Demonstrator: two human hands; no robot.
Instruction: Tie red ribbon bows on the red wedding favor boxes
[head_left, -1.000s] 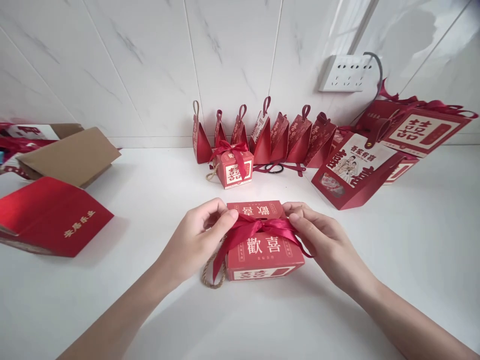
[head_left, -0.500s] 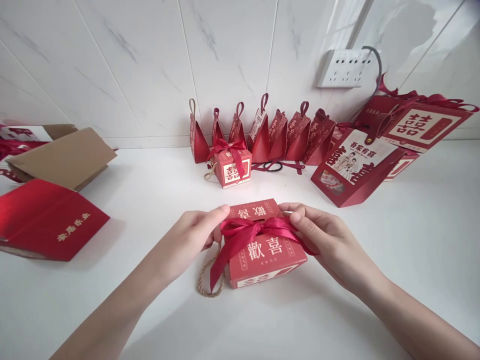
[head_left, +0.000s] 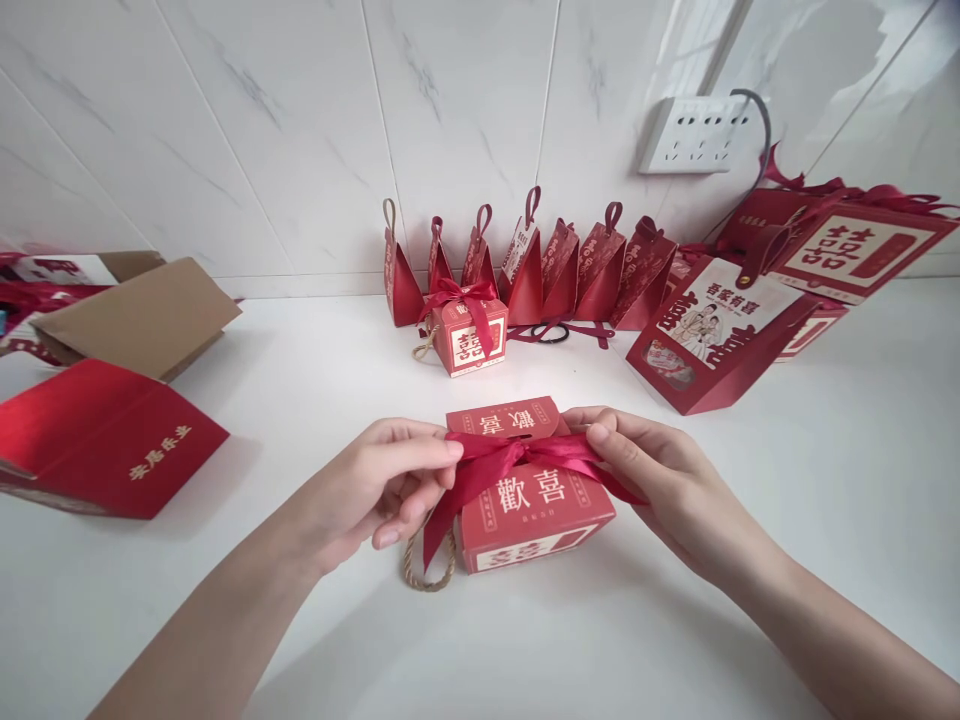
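A red gift box (head_left: 536, 520) with pale Chinese characters sits on the white table in front of me. Across its top runs a dark red satin ribbon (head_left: 517, 455), tied in a bow. My left hand (head_left: 394, 475) pinches the bow's left loop between thumb and index finger, the other fingers loosely curled. On the opposite side, my right hand (head_left: 645, 460) pinches the right loop, its fingers behind the box's far right edge. One ribbon tail hangs down the left side, beside a twisted gold cord handle (head_left: 429, 570) lying on the table.
A smaller-looking bowed gift box (head_left: 470, 335) stands behind, before a row of red triangular boxes (head_left: 559, 275) along the tiled wall. Larger red boxes (head_left: 712, 335) are stacked right, below a white power strip (head_left: 690, 135). At left lie a red box (head_left: 112, 435) and brown cardboard (head_left: 142, 310).
My left hand has moved from the box's left edge onto the bow's left loop, which is now drawn flatter. My right hand stays on the right loop.
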